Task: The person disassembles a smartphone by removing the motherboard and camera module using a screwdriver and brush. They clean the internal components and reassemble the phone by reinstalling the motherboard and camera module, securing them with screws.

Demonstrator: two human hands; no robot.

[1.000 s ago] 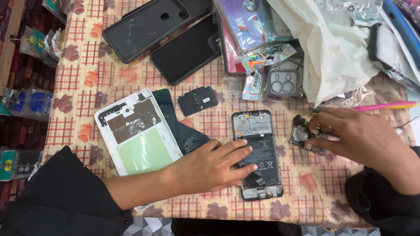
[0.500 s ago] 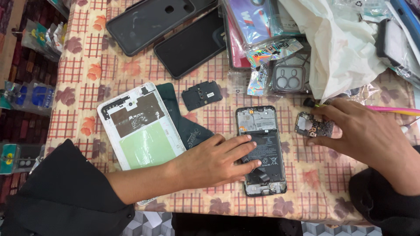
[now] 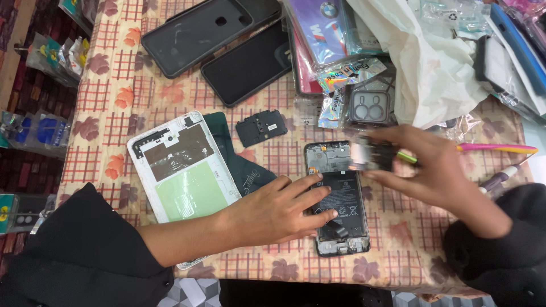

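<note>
Checked, flower-patterned cloth covers the tabletop (image 3: 114,102), where an opened phone (image 3: 336,196) lies face down. Left hand (image 3: 278,210) rests flat on it, fingers spread. Right hand (image 3: 432,170) pinches a small dark part (image 3: 372,154) above its top end. Nearby lie a white back cover (image 3: 179,167), a black plate (image 3: 261,127), dark cases (image 3: 199,34) and a white bag (image 3: 432,74).

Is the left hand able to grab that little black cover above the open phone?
Probably yes. The left hand rests on the open phone, and the black cover lies just beyond it on the cloth with nothing on top or between.
</note>
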